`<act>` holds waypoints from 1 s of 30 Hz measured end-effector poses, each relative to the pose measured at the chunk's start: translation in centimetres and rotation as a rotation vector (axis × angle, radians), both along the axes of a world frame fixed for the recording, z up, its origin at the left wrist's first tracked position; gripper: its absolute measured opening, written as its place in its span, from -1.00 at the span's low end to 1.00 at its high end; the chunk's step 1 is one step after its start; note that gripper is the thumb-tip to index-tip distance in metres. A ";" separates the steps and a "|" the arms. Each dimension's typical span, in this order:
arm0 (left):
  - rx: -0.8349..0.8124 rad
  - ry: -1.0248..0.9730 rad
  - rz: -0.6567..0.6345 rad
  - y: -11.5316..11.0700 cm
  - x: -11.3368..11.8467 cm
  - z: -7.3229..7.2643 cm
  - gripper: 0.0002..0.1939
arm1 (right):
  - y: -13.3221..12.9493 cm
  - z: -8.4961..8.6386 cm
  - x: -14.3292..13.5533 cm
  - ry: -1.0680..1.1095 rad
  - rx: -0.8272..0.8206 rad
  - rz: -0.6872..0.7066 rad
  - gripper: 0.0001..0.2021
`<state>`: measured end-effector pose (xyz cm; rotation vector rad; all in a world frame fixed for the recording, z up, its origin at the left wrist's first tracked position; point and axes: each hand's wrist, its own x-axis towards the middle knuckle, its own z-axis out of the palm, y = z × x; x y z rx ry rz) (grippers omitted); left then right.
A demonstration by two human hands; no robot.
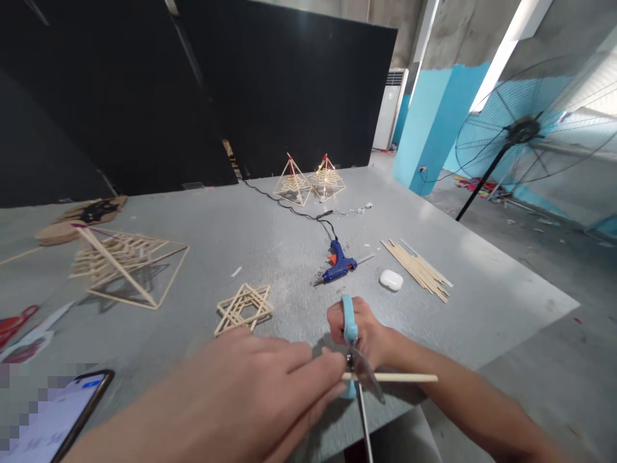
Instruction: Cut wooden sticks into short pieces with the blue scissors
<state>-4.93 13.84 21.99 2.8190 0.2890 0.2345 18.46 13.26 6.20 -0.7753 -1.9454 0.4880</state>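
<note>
Wooden stick [409,378] is lying on the near side of the glue gun [339,262], its left end being pinched between the thumb and fingers of the left hand [270,386], which are closing together on it. The right hand [364,328] is gripping the light-blue handles of the scissors [350,321], whose blades are standing apart, with the stick passing between them. Outward from the hands, a star-shaped stick frame [245,307] is resting left of the glue gun and nearer the person, while a white case [391,280] is sitting to its right, just beside a bundle of sticks [417,270]. Beyond the gun, its black cord [294,209] is running past two small pyramid frames [308,186] toward a black panel [289,83]. Well to its left, a larger pyramid frame [128,267] is standing on the grey table [279,241]. A phone [62,411] is lying far to the gun's near left, its screen showing writing too small and blurred to read. Past the gun's right, a large fan [523,130] is standing beyond the table.
</note>
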 end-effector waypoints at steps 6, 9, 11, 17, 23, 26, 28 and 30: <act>-0.035 0.026 -0.071 0.3 0.2 0.4 -0.67 | 0.7 0.0 0.0 0.033 0.108 0.033 -0.42; 0.074 0.011 -0.068 0.3 0.0 0.1 -0.56 | 0.4 -0.1 -0.3 0.008 0.051 0.039 -0.40; 0.167 -0.023 -0.059 0.4 0.0 0.0 -0.54 | -0.2 0.1 -0.7 -0.015 -0.019 0.023 -0.44; 0.317 -0.070 -0.034 0.5 0.4 0.1 -0.36 | -1.7 -0.1 -1.5 -0.050 -0.101 0.126 -0.61; 0.356 -0.081 0.025 0.4 -0.1 -0.7 -0.45 | -1.2 -0.9 -1.9 0.087 -0.163 0.166 -0.67; 0.331 -0.089 0.015 0.4 -0.4 -0.9 -0.44 | -1.2 -0.9 -2.1 0.134 -0.207 0.156 -0.61; 0.293 -0.077 0.005 0.4 -0.3 -0.9 -0.46 | -1.0 -0.9 -1.9 0.133 -0.214 0.123 -0.57; 0.229 -0.038 -0.017 0.3 -0.1 -0.7 -0.54 | -0.6 -0.8 -1.4 0.113 -0.141 0.075 -0.54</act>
